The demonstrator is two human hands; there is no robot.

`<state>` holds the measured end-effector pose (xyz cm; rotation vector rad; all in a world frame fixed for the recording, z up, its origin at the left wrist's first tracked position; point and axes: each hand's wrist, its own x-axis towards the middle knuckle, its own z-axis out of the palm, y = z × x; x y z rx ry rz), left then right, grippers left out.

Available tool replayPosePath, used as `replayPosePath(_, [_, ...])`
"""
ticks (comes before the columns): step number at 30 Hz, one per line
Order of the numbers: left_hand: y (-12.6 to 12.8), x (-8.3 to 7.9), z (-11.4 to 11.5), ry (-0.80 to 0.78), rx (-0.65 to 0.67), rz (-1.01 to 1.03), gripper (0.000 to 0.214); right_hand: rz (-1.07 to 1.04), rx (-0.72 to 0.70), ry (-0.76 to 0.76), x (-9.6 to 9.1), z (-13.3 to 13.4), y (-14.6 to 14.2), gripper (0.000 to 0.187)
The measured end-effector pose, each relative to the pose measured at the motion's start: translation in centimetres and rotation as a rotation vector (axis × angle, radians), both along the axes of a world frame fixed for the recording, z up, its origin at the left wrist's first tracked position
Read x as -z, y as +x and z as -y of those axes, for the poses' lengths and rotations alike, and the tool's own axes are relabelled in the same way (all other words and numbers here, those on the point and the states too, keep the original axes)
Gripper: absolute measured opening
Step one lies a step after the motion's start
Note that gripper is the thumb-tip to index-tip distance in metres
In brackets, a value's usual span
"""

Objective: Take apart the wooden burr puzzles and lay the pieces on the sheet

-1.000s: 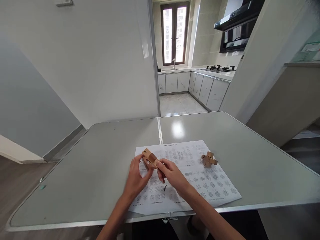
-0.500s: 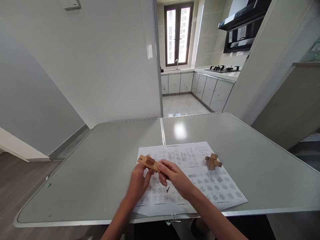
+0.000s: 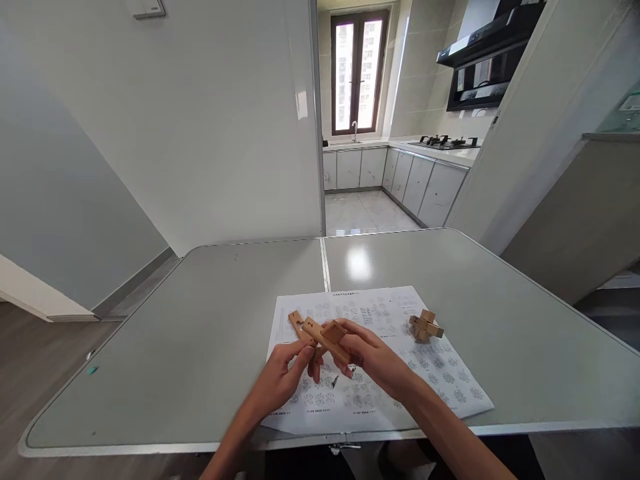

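Over the printed sheet, my right hand [image 3: 383, 357] grips a wooden puzzle piece marked 2 [image 3: 320, 337], with a squarish wooden block [image 3: 333, 331] against it. My left hand [image 3: 284, 375] pinches another notched wooden puzzle piece [image 3: 296, 323], which slants up and left behind the first. The two pieces cross or lie close together; whether they interlock I cannot tell. My right fingertips are partly hidden behind the wood. To the right, an assembled wooden cross-shaped puzzle [image 3: 425, 325] rests on the paper.
The paper sheet [image 3: 450, 400] carries rows of small diagrams and lies near the front edge of the grey folding table [image 3: 150, 347]. A small green bit [image 3: 93, 369] is at the table's left. Beyond the table are a white wall [image 3: 225, 133] and a kitchen doorway.
The wooden pieces have been turned and parted: the piece marked 2 now slopes down to the right in my right hand, and a second notched piece shows at my left hand.
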<state>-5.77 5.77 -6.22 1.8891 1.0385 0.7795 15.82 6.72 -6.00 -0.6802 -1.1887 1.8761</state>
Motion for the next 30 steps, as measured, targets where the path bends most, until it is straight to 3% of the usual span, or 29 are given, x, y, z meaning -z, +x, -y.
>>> replayPosePath(6, [-0.3, -2.4, 0.8, -0.086, 0.178, -0.108, 0.054, -0.051, -0.300, 0.086, 0.4, 0.4, 1.4, 0.047])
replayPosePath(10, [-0.2, -3.4, 1.6, -0.138, 0.271, -0.069, 0.057, -0.213, -0.430, -0.004, 1.3, 1.3, 1.3, 0.075])
replayPosePath(12, [-0.2, -3.7, 1.9, -0.147, 0.305, -0.071, 0.057, -0.267, -0.463, -0.062, 1.5, 1.8, 1.2, 0.079])
replayPosePath(16, [-0.3, -3.8, 2.3, -0.146, 0.308, -0.089, 0.058, -0.273, -0.421, -0.088, 1.3, 2.5, 1.0, 0.065])
replayPosePath(20, [-0.5, -3.7, 2.6, -0.165, 0.282, -0.055, 0.063, -0.279, -0.417, -0.098, 2.1, 3.0, 0.5, 0.069])
replayPosePath(24, [-0.8, -3.7, 2.9, -0.170, 0.235, -0.091, 0.065, -0.335, -0.300, -0.149, 3.2, 3.3, 0.3, 0.070])
replayPosePath(30, [-1.5, -3.1, 3.3, -0.204, 0.191, -0.110, 0.061, -0.340, -0.290, -0.168, 4.0, 3.4, 0.2, 0.056])
